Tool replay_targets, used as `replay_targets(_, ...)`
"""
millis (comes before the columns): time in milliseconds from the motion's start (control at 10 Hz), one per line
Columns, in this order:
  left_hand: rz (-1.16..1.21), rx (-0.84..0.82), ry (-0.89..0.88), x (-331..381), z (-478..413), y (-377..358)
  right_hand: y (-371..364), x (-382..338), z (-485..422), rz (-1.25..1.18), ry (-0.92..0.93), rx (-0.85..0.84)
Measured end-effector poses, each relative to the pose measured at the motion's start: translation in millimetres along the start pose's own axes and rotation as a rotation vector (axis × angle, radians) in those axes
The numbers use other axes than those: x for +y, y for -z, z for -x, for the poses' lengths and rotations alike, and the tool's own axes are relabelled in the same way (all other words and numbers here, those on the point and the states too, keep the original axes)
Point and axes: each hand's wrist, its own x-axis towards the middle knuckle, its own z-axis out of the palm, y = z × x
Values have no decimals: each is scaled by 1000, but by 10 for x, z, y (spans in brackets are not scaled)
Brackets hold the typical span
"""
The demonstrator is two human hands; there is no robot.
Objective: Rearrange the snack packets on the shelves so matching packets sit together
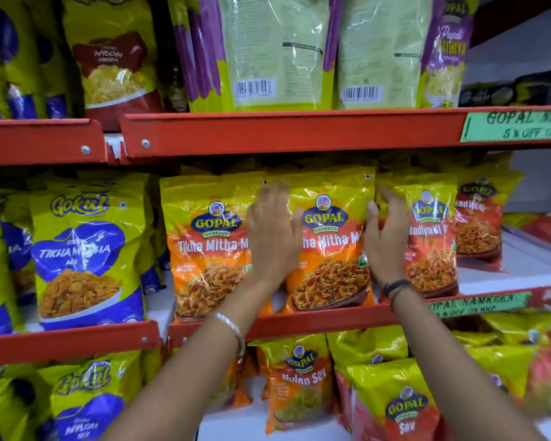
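while both our hands are raised to the middle shelf, the item in question is the upright yellow-and-orange glossy plastic packet marked tikha mitha mix (330,240), standing on the red metal shelf lip (315,318) with its long axis vertical. it lies between the hands: just right of our left hand (272,232), just left of our right hand (385,237).

left hand: fingers spread and flat, back toward us, laid over the seam where this packet meets a matching yellow-and-orange tikha mitha mix packet (209,246) on its left; whether it presses or only hovers we cannot tell. right hand: loosely open and curved, thumb at the packet's right edge, fingers reaching into the gap against a yellow-and-red glossy packet of a different flavour (431,237). neither hand is closed on anything.

relation governing the next move, as we judge it: the packet is bracketed edge to edge, both hands about equally near, so it can be slid left to sit flush with its twin.

adjacent stock: a yellow-and-blue gokul tikha mitha packet (86,249) far left, same shelf.
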Motion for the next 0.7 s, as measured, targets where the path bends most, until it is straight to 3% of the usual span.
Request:
replay_targets(100, -113, -163, -326, 48, 571, -208, -49, 83, 589, 117, 238, -135)
replay_targets(300, -302, -279, -307, -99, 879, -398, -142, 321, 839, 312, 296, -317)
replay_targets(700, -167, -395, -186, -14, 769, -123, -50, 197, 783, 412, 255, -361)
